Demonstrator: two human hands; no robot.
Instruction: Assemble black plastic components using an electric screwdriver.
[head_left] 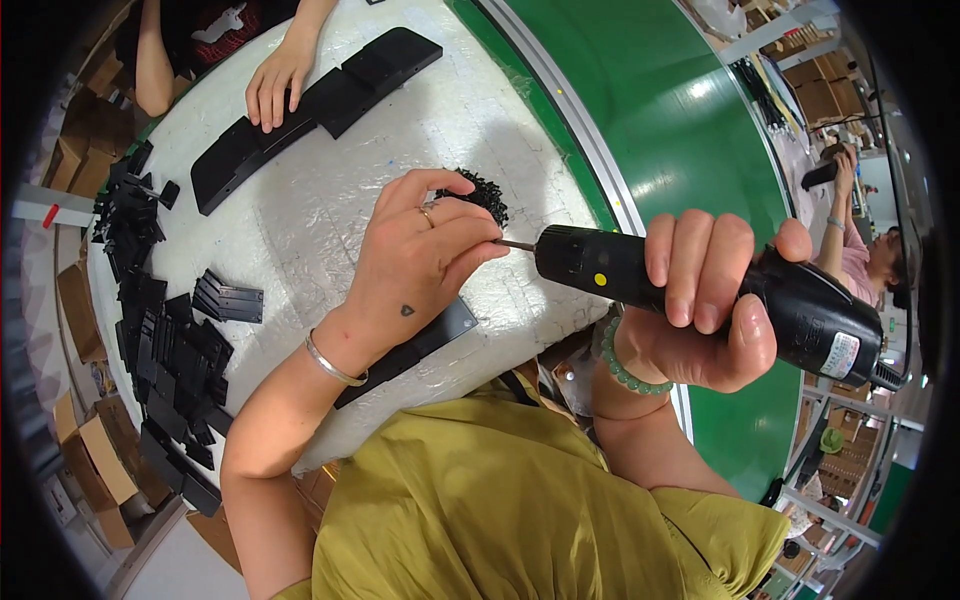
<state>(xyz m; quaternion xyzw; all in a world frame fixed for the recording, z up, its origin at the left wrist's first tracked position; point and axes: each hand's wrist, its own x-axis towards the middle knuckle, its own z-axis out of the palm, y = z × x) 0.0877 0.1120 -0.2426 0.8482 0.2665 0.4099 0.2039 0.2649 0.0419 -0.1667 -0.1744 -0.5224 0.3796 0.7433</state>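
Note:
My right hand is wrapped around a black electric screwdriver, held level above the table with its bit pointing left. The thin metal bit reaches the fingertips of my left hand. Thumb and index finger are pinched at the bit's tip, and whatever lies between them is too small to make out. Just behind those fingers is a pile of small black screws. Below my left wrist a flat black plastic panel lies on the table, partly hidden by the hand and forearm.
Across the wrapped white tabletop, another person's hand rests on a long black panel. Many black plastic parts are heaped along the left edge. A green conveyor belt with a metal rail runs along the right.

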